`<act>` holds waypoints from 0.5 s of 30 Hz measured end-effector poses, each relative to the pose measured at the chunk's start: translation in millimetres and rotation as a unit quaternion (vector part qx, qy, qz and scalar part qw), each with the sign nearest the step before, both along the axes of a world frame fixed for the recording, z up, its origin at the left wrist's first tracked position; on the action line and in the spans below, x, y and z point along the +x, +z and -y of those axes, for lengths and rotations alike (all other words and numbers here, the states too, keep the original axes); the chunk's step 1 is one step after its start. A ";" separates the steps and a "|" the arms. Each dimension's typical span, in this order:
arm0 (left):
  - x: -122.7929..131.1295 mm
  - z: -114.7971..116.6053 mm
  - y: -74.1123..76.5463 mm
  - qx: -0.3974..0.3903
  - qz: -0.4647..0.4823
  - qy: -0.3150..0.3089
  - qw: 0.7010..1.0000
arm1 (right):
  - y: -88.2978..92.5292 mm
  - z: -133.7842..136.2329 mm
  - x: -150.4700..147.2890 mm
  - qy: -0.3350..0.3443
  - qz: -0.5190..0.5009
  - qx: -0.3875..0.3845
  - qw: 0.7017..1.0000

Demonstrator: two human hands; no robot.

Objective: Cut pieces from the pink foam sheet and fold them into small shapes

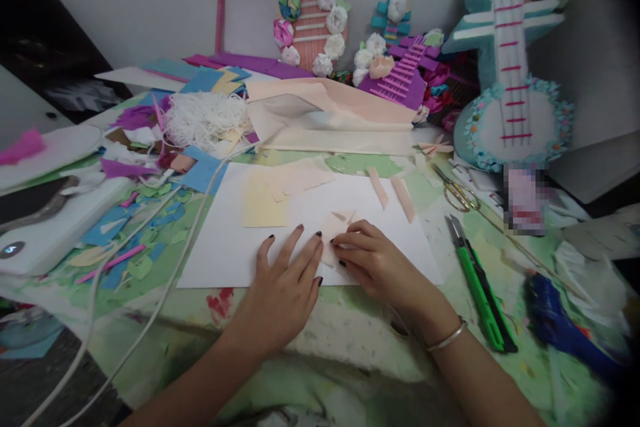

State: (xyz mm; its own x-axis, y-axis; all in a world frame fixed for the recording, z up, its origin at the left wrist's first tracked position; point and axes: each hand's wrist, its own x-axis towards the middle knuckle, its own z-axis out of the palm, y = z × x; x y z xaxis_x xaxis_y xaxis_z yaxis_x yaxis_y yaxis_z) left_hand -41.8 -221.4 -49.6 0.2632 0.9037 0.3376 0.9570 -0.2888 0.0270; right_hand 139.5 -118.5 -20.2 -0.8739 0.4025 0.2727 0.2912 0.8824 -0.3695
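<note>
A small peach paper piece with a raised, folded edge lies on a large white sheet. My left hand rests flat with its fingers spread, the index fingertip at the left edge of the peach piece. On the other side, my right hand has its fingers curled together on that piece, pinching it. What lies under those fingertips is hidden. Above the hands are a yellow paper square and overlapping peach sheets. Two folded peach strips lie farther right.
To the right are a green utility knife, scissors and a blue glue gun. White cables cross the left side among paper scraps. Decorated guitar-shaped crafts and white shredded paper stand at the back.
</note>
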 end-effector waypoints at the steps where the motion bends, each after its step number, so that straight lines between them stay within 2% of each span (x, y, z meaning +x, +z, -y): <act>1: 0.1 -0.3 0.0 0.000 -0.001 0.000 1.000 | 0.1 0.1 -0.1 -0.001 0.002 -0.001 1.000; 9: -0.3 -1.9 1.3 -0.002 -0.003 -0.004 1.000 | 2.2 0.1 -0.1 -0.007 0.014 -0.021 1.000; 15: -0.4 -1.9 3.2 -0.014 0.009 0.000 1.000 | 3.3 2.1 -2.0 -0.011 0.026 -0.003 1.000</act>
